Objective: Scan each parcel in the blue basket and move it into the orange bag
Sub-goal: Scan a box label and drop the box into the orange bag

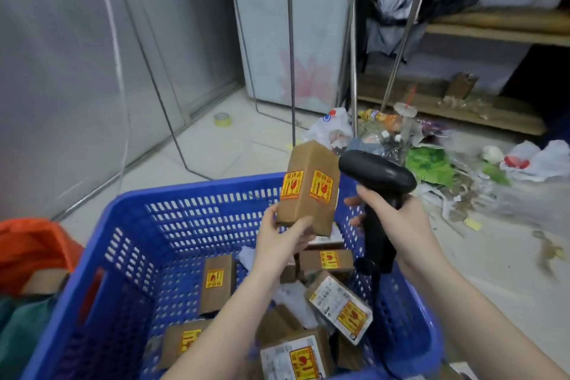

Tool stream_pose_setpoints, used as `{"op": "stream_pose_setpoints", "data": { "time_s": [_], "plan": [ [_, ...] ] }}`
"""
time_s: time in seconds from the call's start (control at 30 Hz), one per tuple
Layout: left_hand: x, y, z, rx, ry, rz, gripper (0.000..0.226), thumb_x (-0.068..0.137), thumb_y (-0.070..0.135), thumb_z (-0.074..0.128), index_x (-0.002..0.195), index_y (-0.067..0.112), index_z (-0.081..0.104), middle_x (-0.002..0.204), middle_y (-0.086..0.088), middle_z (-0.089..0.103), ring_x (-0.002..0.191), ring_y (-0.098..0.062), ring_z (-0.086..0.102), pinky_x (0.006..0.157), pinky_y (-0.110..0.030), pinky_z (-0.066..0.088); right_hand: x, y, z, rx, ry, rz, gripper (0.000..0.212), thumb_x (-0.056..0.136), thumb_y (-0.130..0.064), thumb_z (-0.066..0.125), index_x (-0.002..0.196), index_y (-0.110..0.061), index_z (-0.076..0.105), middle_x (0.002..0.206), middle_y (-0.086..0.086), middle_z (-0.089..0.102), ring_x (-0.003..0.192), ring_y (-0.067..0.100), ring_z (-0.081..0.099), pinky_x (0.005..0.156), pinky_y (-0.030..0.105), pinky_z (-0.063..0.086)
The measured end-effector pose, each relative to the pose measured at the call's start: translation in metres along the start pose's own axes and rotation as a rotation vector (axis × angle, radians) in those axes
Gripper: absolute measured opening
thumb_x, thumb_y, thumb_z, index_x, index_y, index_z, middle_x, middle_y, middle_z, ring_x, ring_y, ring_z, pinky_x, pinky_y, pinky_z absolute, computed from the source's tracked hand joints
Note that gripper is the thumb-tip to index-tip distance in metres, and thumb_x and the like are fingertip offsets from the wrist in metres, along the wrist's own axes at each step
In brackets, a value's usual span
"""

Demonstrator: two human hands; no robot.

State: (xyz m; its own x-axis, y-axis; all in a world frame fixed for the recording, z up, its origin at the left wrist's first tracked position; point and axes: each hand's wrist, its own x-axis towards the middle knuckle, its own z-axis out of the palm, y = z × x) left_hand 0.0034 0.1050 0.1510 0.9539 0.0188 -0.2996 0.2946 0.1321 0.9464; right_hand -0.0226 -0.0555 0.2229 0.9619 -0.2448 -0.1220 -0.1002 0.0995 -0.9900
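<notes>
My left hand (285,240) grips the bottom of a brown cardboard parcel (308,185) with yellow-and-red stickers and holds it upright above the blue basket (172,216). My right hand (401,222) grips the handle of a black barcode scanner (377,177), whose head sits just right of the parcel. Several more brown parcels (217,282) with the same stickers lie in the basket. The orange bag (34,243) is at the left edge, beside the basket, with a brown box showing in its mouth.
Plastic bags, a bottle and other litter (401,139) cover the floor beyond the basket on the right. A tape roll (222,119) lies on the tiles. A cabinet with a pink flower (290,40) and metal poles stand behind. Green fabric (21,327) lies under the orange bag.
</notes>
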Motion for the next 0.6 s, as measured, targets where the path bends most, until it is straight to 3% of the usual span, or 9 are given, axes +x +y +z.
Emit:
{"op": "stream_pose_setpoints", "data": {
  "time_s": [0.07, 0.17, 0.23, 0.3, 0.43, 0.6],
  "plan": [
    [-0.029, 0.027, -0.015, 0.033, -0.006, 0.146, 0.054, 0.082, 0.019, 0.074, 0.126, 0.029, 0.043, 0.120, -0.002, 0.058, 0.084, -0.023, 0.073, 0.069, -0.025, 0.058, -0.018, -0.027, 0.010, 0.037, -0.002, -0.053, 0.001, 0.088, -0.020, 0.066, 0.089, -0.020, 0.066, 0.079, 0.006, 0.074, 0.059, 0.018, 0.067, 0.054, 0.026, 0.051],
    [-0.072, 0.061, -0.041, 0.191, -0.004, 0.378, 0.061, 0.079, 0.024, 0.076, 0.125, 0.043, 0.041, 0.116, 0.020, 0.056, 0.093, -0.015, 0.067, 0.083, -0.036, 0.055, -0.047, -0.066, 0.025, 0.108, 0.021, -0.100, 0.017, 0.087, -0.023, 0.068, 0.101, -0.015, 0.065, 0.072, -0.001, 0.073, 0.067, 0.021, 0.072, 0.059, 0.033, 0.055],
    [-0.097, 0.078, -0.058, 0.250, 0.004, 0.535, 0.063, 0.084, 0.012, 0.071, 0.123, 0.050, 0.041, 0.119, 0.024, 0.054, 0.094, -0.012, 0.067, 0.080, -0.030, 0.056, -0.069, -0.090, 0.033, 0.161, 0.028, -0.132, 0.025, 0.086, -0.023, 0.070, 0.108, -0.015, 0.063, 0.075, -0.004, 0.072, 0.062, 0.012, 0.071, 0.054, 0.028, 0.056],
    [-0.119, 0.092, -0.073, 0.335, 0.069, 0.676, 0.069, 0.084, -0.001, 0.066, 0.119, 0.053, 0.041, 0.129, 0.014, 0.050, 0.109, -0.013, 0.061, 0.084, -0.020, 0.053, -0.091, -0.108, 0.041, 0.183, 0.005, -0.173, 0.030, 0.085, -0.022, 0.071, 0.113, -0.019, 0.062, 0.090, -0.002, 0.071, 0.059, 0.003, 0.069, 0.051, 0.025, 0.057],
    [-0.151, 0.115, -0.097, 0.421, 0.201, 0.879, 0.074, 0.084, -0.008, 0.063, 0.121, 0.052, 0.039, 0.148, 0.004, 0.032, 0.135, -0.012, 0.037, 0.083, -0.005, 0.046, -0.123, -0.129, 0.051, 0.166, -0.051, -0.209, 0.034, 0.076, -0.029, 0.077, 0.108, -0.023, 0.067, 0.100, 0.000, 0.074, 0.085, 0.014, 0.072, 0.072, 0.045, 0.060],
    [-0.184, 0.133, -0.111, 0.451, 0.180, 0.971, 0.077, 0.081, -0.009, 0.065, 0.117, 0.052, 0.036, 0.150, 0.020, 0.014, 0.139, -0.017, 0.032, 0.084, -0.003, 0.044, -0.150, -0.149, 0.057, 0.098, -0.120, -0.235, 0.053, 0.053, -0.042, 0.083, 0.102, -0.025, 0.070, 0.103, 0.000, 0.074, 0.104, 0.025, 0.066, 0.094, 0.054, 0.050]
  ]
}}
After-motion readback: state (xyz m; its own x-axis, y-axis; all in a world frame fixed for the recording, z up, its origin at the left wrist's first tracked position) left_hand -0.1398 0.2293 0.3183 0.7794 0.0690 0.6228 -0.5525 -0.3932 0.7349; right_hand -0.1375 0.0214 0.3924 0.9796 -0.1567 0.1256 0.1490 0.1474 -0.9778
